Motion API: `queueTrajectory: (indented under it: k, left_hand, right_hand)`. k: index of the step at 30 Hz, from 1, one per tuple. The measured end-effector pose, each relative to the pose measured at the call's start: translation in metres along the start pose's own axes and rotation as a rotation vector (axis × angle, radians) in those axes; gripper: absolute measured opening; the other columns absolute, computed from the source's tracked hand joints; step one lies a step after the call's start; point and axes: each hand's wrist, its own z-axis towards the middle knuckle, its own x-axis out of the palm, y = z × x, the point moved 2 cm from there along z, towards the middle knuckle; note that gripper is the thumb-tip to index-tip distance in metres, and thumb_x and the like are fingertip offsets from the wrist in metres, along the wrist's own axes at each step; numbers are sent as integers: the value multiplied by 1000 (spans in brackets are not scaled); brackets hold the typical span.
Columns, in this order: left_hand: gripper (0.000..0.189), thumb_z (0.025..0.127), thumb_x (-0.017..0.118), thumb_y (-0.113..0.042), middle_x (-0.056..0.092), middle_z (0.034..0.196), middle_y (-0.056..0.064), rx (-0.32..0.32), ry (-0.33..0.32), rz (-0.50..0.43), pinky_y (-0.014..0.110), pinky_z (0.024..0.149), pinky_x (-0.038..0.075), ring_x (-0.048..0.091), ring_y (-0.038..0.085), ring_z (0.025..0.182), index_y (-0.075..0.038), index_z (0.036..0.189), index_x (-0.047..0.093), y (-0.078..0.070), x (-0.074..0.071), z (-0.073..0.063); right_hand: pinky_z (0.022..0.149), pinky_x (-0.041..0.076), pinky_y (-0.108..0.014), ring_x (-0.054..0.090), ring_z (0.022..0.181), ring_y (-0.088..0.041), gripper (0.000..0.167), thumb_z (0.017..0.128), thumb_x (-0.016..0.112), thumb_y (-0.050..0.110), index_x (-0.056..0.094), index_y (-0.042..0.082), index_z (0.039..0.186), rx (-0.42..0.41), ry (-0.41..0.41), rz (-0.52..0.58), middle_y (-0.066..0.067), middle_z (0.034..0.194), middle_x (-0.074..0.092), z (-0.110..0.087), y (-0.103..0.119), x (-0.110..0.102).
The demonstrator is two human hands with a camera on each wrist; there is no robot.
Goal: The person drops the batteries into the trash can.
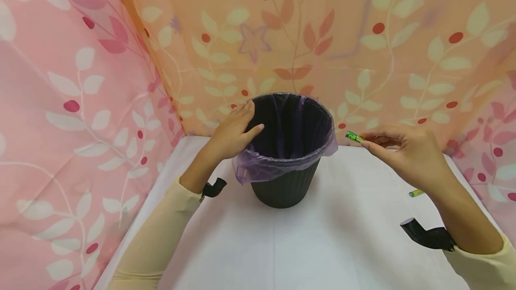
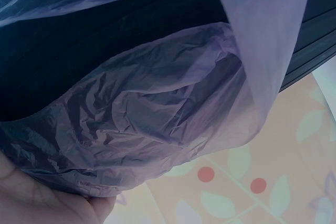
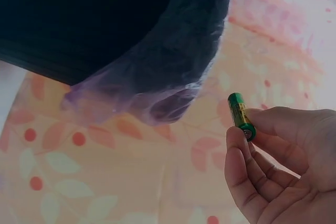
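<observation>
A dark trash can [image 1: 282, 189] stands upright on the white surface, with a thin purple bag [image 1: 268, 169] lining it and folded over the rim. My left hand [image 1: 235, 133] rests at the can's left rim, fingers and thumb extended; in the left wrist view only part of the hand [image 2: 58, 203] shows beside the bag [image 2: 157, 114]. To the right of the can and apart from it, my right hand [image 1: 411, 155] pinches a small green and gold battery [image 1: 354, 136] between thumb and fingers. The right wrist view shows that battery [image 3: 241, 116] close up.
Another green and yellow battery [image 1: 416, 193] lies on the white table [image 1: 250, 245], near the right forearm. Leaf-patterned cloth walls [image 1: 350, 26] enclose the back and both sides. A black camera mount [image 1: 427, 235] juts from the right wrist, a smaller one [image 1: 214, 188] from the left.
</observation>
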Motion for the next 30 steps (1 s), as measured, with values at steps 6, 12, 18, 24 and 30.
queueTrajectory:
  k: [6,12,18,24,30]
  left_hand:
    - [75,107,40,-49,11,169,11,8,-7,3,45,126,7,4,24,157,-2,160,18,1,1,0]
    - [74,107,40,-49,11,169,11,8,-5,-1,41,126,4,3,24,157,-2,160,18,1,1,0]
    - [75,107,39,-49,10,169,10,14,-1,6,41,126,3,2,23,157,-2,160,17,2,1,2]
    - [75,107,40,-49,11,169,11,16,-7,9,44,126,5,2,24,157,-2,160,17,3,1,3]
    - [75,107,40,-50,11,169,10,9,-9,4,43,126,4,1,22,157,-3,161,17,3,1,2]
  right_hand:
    - [60,48,-7,62,70,13,23,79,87,7,83,16,99,15,-18,-27,0,82,77,14,11,-1]
    - [67,48,-7,65,75,7,22,81,86,9,83,18,101,17,6,30,2,85,76,31,22,6]
    - [65,48,-12,66,76,1,16,85,84,13,83,18,100,62,56,71,2,87,76,46,26,19]
    - [67,51,-11,68,72,-1,12,86,82,9,82,12,97,62,76,108,-1,84,76,58,28,32]
    - [65,51,-11,69,69,-2,11,85,82,5,81,8,96,49,77,125,-3,82,76,65,25,41]
